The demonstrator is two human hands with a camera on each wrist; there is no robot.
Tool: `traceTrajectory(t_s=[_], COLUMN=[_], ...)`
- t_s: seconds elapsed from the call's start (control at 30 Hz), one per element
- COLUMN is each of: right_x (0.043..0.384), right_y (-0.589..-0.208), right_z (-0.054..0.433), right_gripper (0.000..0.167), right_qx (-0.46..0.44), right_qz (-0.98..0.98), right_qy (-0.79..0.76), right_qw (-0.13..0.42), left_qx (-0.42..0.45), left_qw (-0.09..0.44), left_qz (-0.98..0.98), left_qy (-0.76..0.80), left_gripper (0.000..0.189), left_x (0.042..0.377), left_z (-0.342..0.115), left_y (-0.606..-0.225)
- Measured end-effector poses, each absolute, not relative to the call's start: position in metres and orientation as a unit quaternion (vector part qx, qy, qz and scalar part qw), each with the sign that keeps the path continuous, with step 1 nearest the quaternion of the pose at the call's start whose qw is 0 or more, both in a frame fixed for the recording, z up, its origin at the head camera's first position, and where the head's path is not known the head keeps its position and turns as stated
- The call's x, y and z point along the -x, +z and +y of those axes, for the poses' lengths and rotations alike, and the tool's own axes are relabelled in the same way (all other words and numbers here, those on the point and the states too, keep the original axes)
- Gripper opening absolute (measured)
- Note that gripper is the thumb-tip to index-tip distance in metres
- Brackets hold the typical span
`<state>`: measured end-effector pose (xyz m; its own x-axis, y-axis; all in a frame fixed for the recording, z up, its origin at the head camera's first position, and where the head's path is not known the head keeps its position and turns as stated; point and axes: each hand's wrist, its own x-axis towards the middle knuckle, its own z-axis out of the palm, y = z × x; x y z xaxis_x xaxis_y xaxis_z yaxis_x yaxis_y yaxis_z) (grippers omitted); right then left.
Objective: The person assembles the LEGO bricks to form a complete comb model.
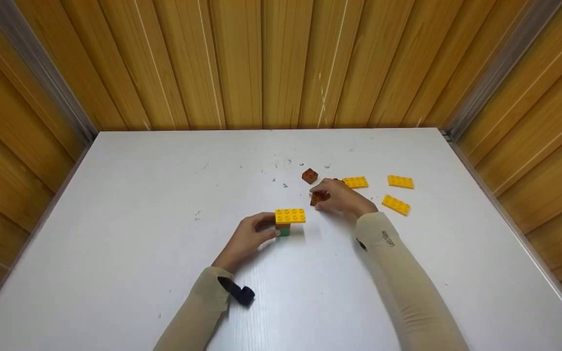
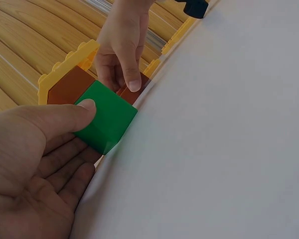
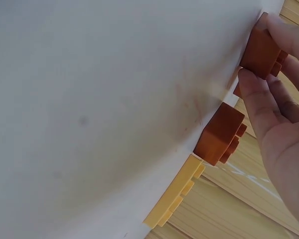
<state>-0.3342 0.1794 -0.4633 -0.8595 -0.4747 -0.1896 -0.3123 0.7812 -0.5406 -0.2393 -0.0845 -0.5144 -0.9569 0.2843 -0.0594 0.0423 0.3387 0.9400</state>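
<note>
Beige sleeves (image 1: 410, 278) on both my forearms, closest to the head camera. Wood-look walls (image 1: 281, 63) stand behind and on both sides of the white desk (image 1: 139, 195). Left hand (image 1: 248, 239): half closed, thumb against fingers, pinching a small stack (image 1: 288, 219) upright near mid-desk. Right hand (image 1: 343, 197): thumb and fingertips nearly together, pinching one brown brick (image 3: 259, 47) beyond and right of the stack; can't tell if that brick touches the desk. Stack build: yellow plate (image 2: 65, 65) on top, overhanging right, brown middle block (image 2: 70, 88), green block (image 2: 112, 119) at bottom. Three loose yellow plates (image 1: 400, 182), studs up, right of centre. Two loose brown bricks (image 1: 310, 176): one beyond my right hand, one partly hidden behind it, just beside a plate.
</note>
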Motion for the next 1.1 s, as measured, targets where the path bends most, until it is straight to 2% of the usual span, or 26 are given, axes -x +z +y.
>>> traceTrajectory(t_s=[1.1], right_x=[0.334], right_y=[-0.45], right_z=[0.182], right_gripper=[0.05], right_qx=[0.237], right_qz=[0.914], right_qy=[-0.283], right_qw=[0.17], left_qx=[-0.098], left_qw=[0.107], left_qz=[0.819], left_qy=[0.555], left_gripper=[0.043], left_x=[0.239], left_z=[-0.084], left_y=[-0.515])
